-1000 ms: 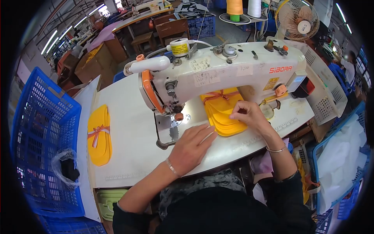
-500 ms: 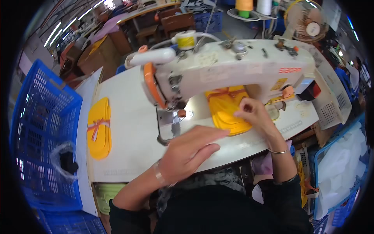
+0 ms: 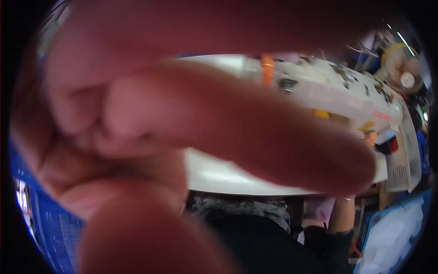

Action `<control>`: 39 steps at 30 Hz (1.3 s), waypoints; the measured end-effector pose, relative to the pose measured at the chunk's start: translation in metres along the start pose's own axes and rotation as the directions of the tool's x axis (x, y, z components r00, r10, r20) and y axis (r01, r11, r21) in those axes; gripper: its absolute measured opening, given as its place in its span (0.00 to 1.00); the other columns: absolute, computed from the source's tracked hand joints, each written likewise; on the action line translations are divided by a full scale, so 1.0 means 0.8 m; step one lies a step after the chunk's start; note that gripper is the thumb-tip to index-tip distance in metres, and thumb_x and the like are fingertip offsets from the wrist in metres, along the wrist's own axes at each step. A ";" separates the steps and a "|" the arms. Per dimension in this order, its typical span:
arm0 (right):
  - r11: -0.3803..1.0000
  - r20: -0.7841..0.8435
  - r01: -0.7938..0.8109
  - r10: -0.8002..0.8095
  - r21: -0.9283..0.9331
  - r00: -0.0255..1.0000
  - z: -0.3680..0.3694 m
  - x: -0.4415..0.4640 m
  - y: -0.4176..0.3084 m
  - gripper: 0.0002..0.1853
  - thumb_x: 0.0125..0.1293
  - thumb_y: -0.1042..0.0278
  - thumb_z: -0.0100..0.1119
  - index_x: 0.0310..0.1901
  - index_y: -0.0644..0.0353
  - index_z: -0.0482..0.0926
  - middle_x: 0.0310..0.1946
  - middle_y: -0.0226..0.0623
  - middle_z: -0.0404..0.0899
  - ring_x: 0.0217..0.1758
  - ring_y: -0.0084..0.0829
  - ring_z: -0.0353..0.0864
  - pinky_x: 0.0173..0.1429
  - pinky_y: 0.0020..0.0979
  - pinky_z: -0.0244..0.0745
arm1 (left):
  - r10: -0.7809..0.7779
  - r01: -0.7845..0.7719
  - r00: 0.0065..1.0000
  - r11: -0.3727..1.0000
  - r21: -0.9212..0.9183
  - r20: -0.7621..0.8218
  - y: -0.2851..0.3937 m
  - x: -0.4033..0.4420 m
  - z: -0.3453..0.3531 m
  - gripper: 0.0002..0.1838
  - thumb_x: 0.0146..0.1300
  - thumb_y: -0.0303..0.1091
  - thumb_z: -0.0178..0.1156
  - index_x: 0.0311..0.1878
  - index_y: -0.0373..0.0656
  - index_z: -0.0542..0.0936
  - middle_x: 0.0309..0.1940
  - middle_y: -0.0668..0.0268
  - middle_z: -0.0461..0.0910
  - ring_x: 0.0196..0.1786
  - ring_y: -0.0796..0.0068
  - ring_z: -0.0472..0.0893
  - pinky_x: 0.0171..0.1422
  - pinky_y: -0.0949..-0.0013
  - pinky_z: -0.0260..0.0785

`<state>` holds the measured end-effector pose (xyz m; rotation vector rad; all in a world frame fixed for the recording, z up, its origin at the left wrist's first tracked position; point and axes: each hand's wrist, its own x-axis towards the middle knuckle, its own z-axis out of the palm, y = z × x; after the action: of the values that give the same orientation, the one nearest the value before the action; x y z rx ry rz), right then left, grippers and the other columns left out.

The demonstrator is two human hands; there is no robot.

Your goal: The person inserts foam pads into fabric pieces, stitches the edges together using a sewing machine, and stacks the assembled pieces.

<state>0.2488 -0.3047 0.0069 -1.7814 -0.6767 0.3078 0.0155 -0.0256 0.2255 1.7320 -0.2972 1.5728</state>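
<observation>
My left hand (image 3: 150, 109) fills most of the view, very close to the camera and blurred. Its fingers are apart, one long finger stretching to the right, and nothing shows between them. Behind that finger my right hand is hidden; only the right forearm (image 3: 342, 217) with a bracelet at the wrist can be seen. Partly covered stands a white sewing machine (image 3: 328, 91) with an orange part at its head. A small patch of yellow material (image 3: 321, 113) shows under its arm. The rest of the yellow pieces are out of sight behind my hand.
The white sewing table (image 3: 228, 176) spans the middle. A blue crate (image 3: 52, 228) is at the left. At the lower right a blue bin (image 3: 394, 237) holds white material. A fan (image 3: 404, 68) and a pale perforated basket (image 3: 404, 169) stand at the right.
My left hand has risen from the table to just before the camera, blocking much of the view. The view has shifted, and my right hand has become hidden.
</observation>
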 end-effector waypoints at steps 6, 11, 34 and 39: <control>0.992 0.009 -0.127 0.127 0.000 0.992 -0.008 0.009 0.013 0.06 0.72 0.71 0.64 0.37 0.58 0.78 0.27 0.20 0.72 0.28 0.13 0.70 0.33 0.18 0.66 | 0.186 -0.174 0.983 0.910 0.376 0.004 0.053 -0.010 -0.082 0.39 0.76 0.55 0.58 0.78 0.37 0.64 0.58 0.38 0.81 0.51 0.47 0.87 0.51 0.60 0.87; 0.989 0.023 -0.144 0.144 -0.017 0.989 -0.011 0.010 0.013 0.05 0.73 0.71 0.64 0.38 0.58 0.78 0.27 0.20 0.72 0.27 0.12 0.69 0.32 0.17 0.66 | 0.290 -0.258 0.957 0.824 0.504 0.016 0.064 -0.010 -0.132 0.37 0.77 0.54 0.57 0.77 0.37 0.64 0.56 0.38 0.82 0.48 0.48 0.88 0.49 0.61 0.87; 0.995 0.082 -0.078 0.073 0.058 0.994 -0.016 0.015 0.026 0.05 0.70 0.75 0.67 0.38 0.58 0.78 0.29 0.18 0.76 0.30 0.09 0.70 0.34 0.15 0.62 | 0.024 -0.149 0.725 0.981 0.123 0.689 -0.094 -0.270 0.163 0.26 0.56 0.37 0.73 0.56 0.33 0.81 0.51 0.59 0.80 0.62 0.58 0.77 0.67 0.59 0.73; 0.992 -0.071 -0.080 0.087 0.093 0.994 -0.008 -0.010 0.010 0.06 0.69 0.75 0.67 0.39 0.59 0.77 0.33 0.27 0.78 0.33 0.17 0.72 0.37 0.20 0.66 | -0.200 -0.040 0.544 0.964 0.263 0.815 -0.132 -0.285 0.186 0.19 0.61 0.37 0.69 0.51 0.35 0.81 0.49 0.60 0.80 0.58 0.58 0.77 0.63 0.60 0.73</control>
<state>0.2478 -0.3156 0.0003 -1.7286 -0.5285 0.3219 0.1444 -0.1234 -0.0170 2.5920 -0.4812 0.5820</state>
